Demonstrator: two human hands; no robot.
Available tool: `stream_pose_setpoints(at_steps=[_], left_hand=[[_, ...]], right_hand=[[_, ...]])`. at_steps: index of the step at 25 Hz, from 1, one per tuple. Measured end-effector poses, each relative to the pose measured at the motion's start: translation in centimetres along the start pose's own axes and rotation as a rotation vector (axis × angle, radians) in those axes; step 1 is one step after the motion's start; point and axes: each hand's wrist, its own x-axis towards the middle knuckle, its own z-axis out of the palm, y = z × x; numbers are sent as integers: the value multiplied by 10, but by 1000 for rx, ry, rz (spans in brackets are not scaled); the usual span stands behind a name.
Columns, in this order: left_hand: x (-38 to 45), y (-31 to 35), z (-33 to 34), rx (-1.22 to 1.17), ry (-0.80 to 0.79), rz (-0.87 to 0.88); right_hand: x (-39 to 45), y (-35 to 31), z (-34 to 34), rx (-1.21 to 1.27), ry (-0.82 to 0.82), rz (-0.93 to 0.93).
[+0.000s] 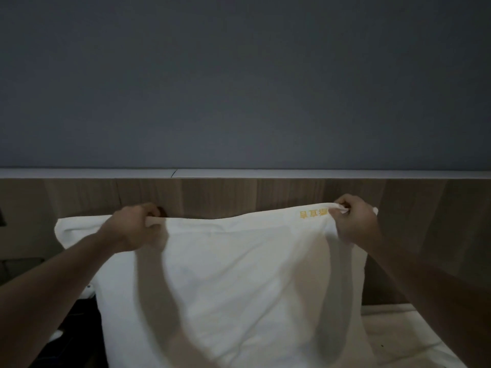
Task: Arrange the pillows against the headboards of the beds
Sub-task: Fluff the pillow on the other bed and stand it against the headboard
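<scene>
A large white pillow (239, 282) stands upright in front of the wooden headboard (212, 195), filling the lower middle of the view. Yellow printed characters sit near its top right corner. My left hand (135, 227) pinches the pillow's top edge left of centre. My right hand (353, 221) grips the top right corner. A second white pillow (71, 229) peeks out behind it on the left, leaning on the headboard.
A pale ledge (292, 173) caps the headboard, with a grey wall (239, 75) above. White bedsheet (398, 333) shows at the lower right. A dark gap and dim bedside area (74, 320) lie at the lower left.
</scene>
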Motion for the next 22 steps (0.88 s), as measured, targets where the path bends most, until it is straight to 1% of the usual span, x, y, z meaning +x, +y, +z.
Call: stream_pose_setpoints(at_steps=[2, 3, 7, 9, 12, 14, 15, 17, 18, 19, 20, 21, 22], left_hand=[[2, 13, 7, -18, 21, 51], [4, 16, 8, -23, 61, 50], [10, 19, 4, -72, 285, 32], [12, 24, 10, -131, 290, 7], [12, 19, 24, -212, 191, -17], [-2, 9, 33, -323, 226, -24], [-14, 2, 40, -362, 299, -43], [-45, -17, 57, -384, 480, -152], [-59, -33, 70, -393, 511, -253], [-68, -49, 84, -407, 497, -374], [-76, -64, 95, -439, 447, -501], [-80, -78, 106, -538, 370, -608], [-83, -85, 113, -712, 288, -662]], right_hand=[[-3, 2, -5, -22, -19, -15], [-4, 0, -9, -24, -13, -21], [2, -6, -25, 38, 142, -34], [2, -2, -21, 72, 161, 0], [-9, 15, -2, 73, 135, 42], [-26, 35, 4, 211, 128, 91], [-39, 44, 5, 262, 159, 85], [-69, 72, 14, 298, 218, 65], [-87, 86, 21, 330, 210, 98], [-104, 94, 29, 363, 183, 191], [-118, 104, 38, 413, 132, 325], [-130, 111, 46, 458, 67, 470], [-138, 115, 54, 486, -1, 580]])
